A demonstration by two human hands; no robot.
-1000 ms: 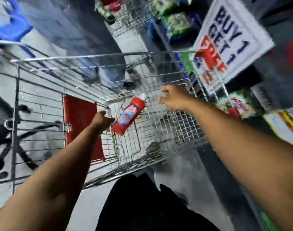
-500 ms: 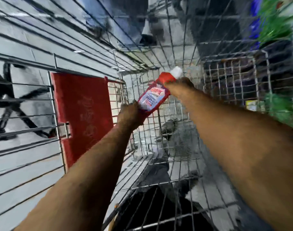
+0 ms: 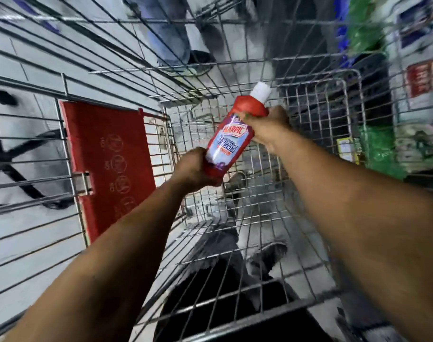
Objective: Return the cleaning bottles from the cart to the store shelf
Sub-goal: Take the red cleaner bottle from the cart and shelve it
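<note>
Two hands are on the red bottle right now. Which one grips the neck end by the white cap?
The right hand grips the red bottle just below its white cap; the left hand holds the base.

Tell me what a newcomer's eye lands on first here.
The red cleaner bottle at centre, tilted with its white cap up, held over the wire cart: the left hand grips its base, the right hand its neck. Next, the red plastic flap on the cart's left side.
</note>
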